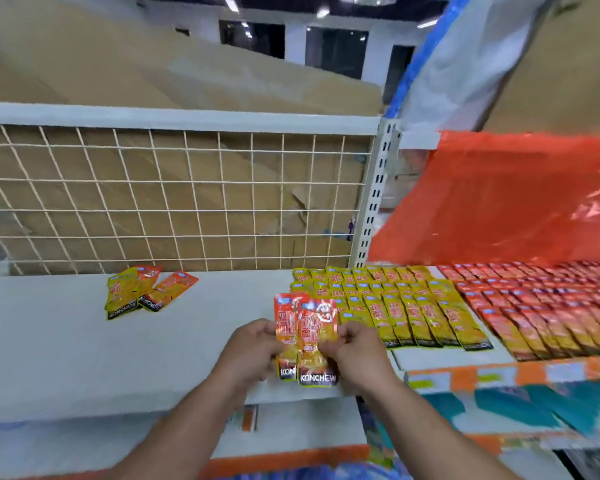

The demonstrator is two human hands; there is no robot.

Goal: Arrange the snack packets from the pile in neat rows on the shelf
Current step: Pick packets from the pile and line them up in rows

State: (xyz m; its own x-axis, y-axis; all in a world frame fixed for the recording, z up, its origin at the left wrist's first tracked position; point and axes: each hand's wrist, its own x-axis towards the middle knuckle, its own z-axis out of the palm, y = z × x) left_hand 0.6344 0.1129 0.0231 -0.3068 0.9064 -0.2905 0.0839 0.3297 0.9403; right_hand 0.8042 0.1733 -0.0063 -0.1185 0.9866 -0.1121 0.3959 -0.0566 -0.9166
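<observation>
Two orange foil snack packets (307, 341), overlapping, long axis front-to-back, black KONCHEW ends toward me, held over the front edge of the pale grey shelf board (66, 341). My left hand (250, 351) and my right hand (355, 355) pinch their sides, fingers curled. Rows of yellow packets (395, 306) lie just right; a small loose pile (142, 292) sits left rear. White wire mesh back (153, 195), brown cardboard (222, 81) behind.

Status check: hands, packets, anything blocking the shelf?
Left hand and right hand both grip two orange packets at the shelf front, beside the yellow rows. Small pile lies back left. Nothing blocks the gap by the rows.
</observation>
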